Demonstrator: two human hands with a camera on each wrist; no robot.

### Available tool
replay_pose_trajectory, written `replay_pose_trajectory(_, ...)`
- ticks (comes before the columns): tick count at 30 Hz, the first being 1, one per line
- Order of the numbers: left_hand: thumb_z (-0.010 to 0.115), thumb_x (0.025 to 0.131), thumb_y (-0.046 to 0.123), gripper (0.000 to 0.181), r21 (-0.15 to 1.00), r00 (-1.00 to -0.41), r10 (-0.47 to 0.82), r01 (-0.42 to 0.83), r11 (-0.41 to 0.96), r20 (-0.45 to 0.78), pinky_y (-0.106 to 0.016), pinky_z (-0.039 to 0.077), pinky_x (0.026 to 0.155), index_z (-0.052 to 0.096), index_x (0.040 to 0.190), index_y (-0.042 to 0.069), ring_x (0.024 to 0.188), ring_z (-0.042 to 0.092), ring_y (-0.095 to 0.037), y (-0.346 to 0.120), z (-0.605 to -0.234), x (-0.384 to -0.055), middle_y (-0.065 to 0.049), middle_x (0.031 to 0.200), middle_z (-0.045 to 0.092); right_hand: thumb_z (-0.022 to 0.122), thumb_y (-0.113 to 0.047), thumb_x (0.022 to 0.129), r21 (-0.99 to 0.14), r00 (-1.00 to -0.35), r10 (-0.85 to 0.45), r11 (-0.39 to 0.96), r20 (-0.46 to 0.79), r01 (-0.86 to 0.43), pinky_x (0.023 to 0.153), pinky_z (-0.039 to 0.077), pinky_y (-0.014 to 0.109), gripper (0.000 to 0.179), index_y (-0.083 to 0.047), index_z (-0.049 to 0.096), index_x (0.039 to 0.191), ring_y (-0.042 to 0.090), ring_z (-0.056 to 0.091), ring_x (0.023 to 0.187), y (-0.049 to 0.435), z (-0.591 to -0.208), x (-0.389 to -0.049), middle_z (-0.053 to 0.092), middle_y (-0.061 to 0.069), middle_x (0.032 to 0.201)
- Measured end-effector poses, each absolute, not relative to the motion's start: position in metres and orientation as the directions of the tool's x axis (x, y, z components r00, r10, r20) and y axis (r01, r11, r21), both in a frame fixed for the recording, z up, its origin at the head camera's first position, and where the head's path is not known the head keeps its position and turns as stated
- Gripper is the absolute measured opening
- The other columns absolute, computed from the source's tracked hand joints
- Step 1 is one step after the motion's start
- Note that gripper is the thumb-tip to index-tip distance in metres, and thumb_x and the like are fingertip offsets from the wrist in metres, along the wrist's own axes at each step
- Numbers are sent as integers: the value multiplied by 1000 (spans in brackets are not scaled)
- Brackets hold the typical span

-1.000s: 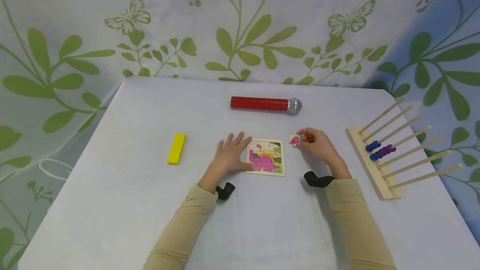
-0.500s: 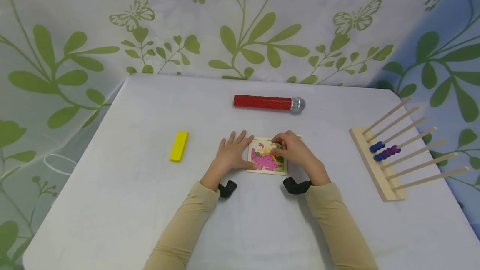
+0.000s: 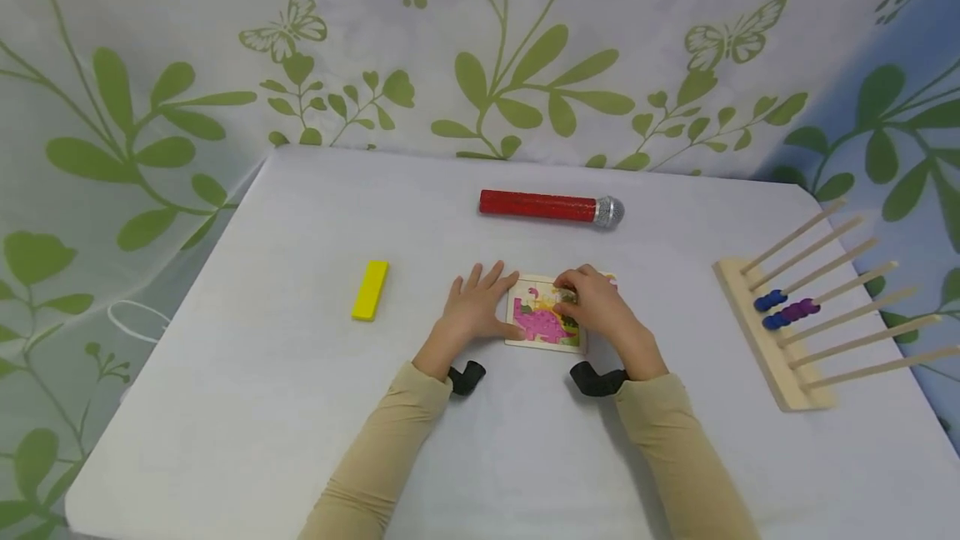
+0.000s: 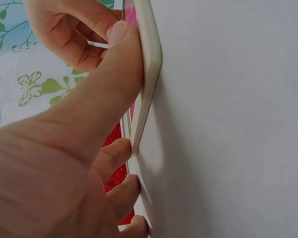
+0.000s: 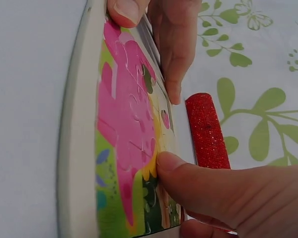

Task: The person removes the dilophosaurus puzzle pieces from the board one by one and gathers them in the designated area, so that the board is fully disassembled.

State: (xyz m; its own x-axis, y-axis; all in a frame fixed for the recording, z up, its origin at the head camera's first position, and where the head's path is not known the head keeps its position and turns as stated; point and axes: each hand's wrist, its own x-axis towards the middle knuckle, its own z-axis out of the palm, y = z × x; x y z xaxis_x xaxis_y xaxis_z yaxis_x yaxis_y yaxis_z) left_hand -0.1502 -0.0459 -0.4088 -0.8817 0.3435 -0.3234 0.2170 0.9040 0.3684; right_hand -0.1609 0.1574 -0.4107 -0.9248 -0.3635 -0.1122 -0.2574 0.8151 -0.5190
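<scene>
A small framed jigsaw puzzle point(image 3: 542, 326) with a pink dinosaur lies on the white table. My left hand point(image 3: 472, 308) rests at its left side, fingers spread, the thumb on the lower left rim point(image 4: 150, 64). My right hand point(image 3: 600, 307) bends over the upper right part. Its thumb point(image 5: 171, 162) touches the picture, and its curled fingers pinch a piece there, mostly hidden by the hand. Beyond that hand, a loose puzzle piece point(image 3: 612, 278) shows only a corner.
A red toy microphone point(image 3: 551, 206) lies behind the puzzle. To the left is a yellow block point(image 3: 371, 290). A wooden peg rack point(image 3: 772, 340) with blue and purple beads stands at the right, its pegs slanting outward. A patterned cloth hangs behind the table.
My right hand has let go of a loose piece to the right of the puzzle and moved left onto the puzzle's upper right part. My left hand has stayed at the frame.
</scene>
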Motion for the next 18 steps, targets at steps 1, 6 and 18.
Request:
replay_pose_trajectory(1, 69, 70, 54, 92, 364, -883, 342, 218, 905, -322, -51, 6, 106, 24, 144, 24, 136, 2, -29, -46, -409, -150, -1, 151, 9, 69, -15, 81, -525, -926, -359, 814, -119, -248, 85, 43, 43, 33, -1, 58, 108, 29, 50, 95, 157, -411, -161, 49, 17, 104)
replay_pose_trajectory(6, 70, 70, 53, 92, 352, -884, 332, 211, 912, -329, -51, 6, 106, 25, 144, 24, 136, 3, -30, -48, -409, -150, -1, 151, 10, 71, -12, 79, -558, -928, -358, 794, -108, -241, 85, 43, 44, 33, -1, 54, 105, 29, 48, 96, 153, -412, -162, 45, 17, 103)
replay_pose_trajectory(18, 71, 70, 51, 92, 372, -884, 335, 205, 905, -327, -51, 5, 106, 24, 144, 24, 136, 1, -29, -46, -411, -151, 0, 151, 9, 71, -12, 79, -586, -930, -356, 775, -95, -237, 79, 45, 40, 32, 0, 55, 104, 27, 49, 89, 157, -409, -161, 44, 16, 103)
